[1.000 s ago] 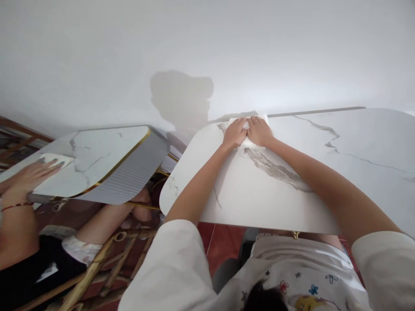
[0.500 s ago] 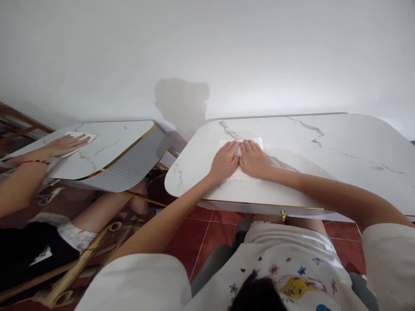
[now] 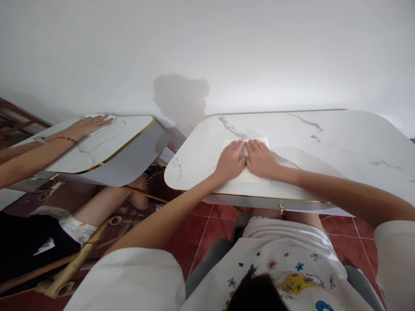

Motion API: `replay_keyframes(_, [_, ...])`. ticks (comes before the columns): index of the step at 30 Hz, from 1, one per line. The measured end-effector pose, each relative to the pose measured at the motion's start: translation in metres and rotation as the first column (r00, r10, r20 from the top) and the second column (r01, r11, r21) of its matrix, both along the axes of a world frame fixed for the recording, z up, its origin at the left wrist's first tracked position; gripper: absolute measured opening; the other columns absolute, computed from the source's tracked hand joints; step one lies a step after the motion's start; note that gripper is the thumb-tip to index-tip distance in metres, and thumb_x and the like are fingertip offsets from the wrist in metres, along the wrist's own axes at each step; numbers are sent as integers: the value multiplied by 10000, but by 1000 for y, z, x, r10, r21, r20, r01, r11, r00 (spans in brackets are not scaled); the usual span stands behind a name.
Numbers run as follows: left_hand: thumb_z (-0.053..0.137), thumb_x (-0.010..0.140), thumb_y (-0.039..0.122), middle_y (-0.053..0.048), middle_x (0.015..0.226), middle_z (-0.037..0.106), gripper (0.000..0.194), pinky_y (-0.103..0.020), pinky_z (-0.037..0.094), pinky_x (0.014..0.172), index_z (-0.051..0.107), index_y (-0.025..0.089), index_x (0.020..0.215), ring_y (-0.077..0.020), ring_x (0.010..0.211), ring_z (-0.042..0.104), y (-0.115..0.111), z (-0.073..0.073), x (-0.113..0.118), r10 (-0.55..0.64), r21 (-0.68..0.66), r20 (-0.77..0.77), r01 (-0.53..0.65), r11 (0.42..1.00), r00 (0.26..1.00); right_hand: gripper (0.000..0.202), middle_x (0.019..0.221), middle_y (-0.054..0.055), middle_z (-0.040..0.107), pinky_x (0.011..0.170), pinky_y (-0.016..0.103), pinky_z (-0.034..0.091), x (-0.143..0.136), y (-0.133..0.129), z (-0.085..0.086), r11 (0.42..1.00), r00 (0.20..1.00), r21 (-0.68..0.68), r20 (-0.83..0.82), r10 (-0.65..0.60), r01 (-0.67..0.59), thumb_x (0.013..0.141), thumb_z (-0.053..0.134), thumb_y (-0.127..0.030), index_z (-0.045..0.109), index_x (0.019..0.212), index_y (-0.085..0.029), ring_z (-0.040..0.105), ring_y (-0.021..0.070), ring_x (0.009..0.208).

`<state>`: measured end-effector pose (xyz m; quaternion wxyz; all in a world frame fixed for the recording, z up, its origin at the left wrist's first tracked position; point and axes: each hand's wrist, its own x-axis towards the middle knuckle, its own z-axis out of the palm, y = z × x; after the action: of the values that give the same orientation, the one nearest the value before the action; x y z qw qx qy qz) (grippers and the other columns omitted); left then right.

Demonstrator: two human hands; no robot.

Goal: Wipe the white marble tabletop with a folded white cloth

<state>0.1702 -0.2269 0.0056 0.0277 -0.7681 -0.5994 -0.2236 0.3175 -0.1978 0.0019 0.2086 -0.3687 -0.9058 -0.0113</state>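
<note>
A white cloth, possibly a paper towel (image 3: 251, 176), lies flat on the white marble-patterned tabletop (image 3: 340, 160). My left hand (image 3: 231, 160) rests palm down on its left part, fingers stretched forward and lying flat. Beside it, my right hand (image 3: 260, 159) presses flat on the same cloth. The thumbs almost touch, with a bit of cloth showing between them. Both palms cover most of the cloth; its far edge and near edge stay visible.
To the left, another person's hand (image 3: 94, 124) lies flat on a white cloth on a second marble-patterned table (image 3: 97, 151). A brass knob (image 3: 281, 208) sticks out from my table's front. Behind both tables stands a white wall (image 3: 259, 52). Bamboo-like seat poles (image 3: 74, 270) are at lower left.
Both my hands and the cloth have slid slightly to the right on the tabletop. The other person's hand has moved away toward the wall and rightward. The view has tilted slightly.
</note>
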Motion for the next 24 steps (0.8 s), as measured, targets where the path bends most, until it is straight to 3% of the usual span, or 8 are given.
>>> replay_keyframes(3, [403,806,203,-133,1321,613,503,-468,393,1126,559,127,1279,-288,1264,530,44,2,-3,-6,-2,46,6,1000,999,512,1357,236,549,1119,462,320,-5,46,1,1000,1000,-25,20,8,-7,903,360,-161,482,1355,47,463,340,1287])
replay_keyframes(11, [414,783,199,-81,1378,597,556,-409,357,1155,581,175,1312,-256,1305,515,154,-2,-8,13,6,134,-14,1000,991,507,1392,220,543,1121,464,311,-14,153,0,996,998,-75,-32,-54,51,890,364,-172,505,1342,9,456,325,1316])
replay_keyframes(18, [413,783,210,-63,1421,568,581,-376,342,1166,581,177,1337,-233,1331,497,208,-4,-13,21,-1,210,-21,1000,978,536,1437,206,515,1147,453,288,-18,208,-2,990,991,-116,-95,-92,81,902,383,-224,490,1379,-2,433,320,1350])
replay_keyframes(24, [400,799,238,-66,1415,576,572,-359,344,1163,591,160,1333,-229,1328,502,237,-6,-19,33,-8,229,-32,999,973,497,1413,209,533,1126,452,319,-24,231,3,982,988,-154,-94,-126,110,922,389,-228,510,1353,-14,461,317,1327])
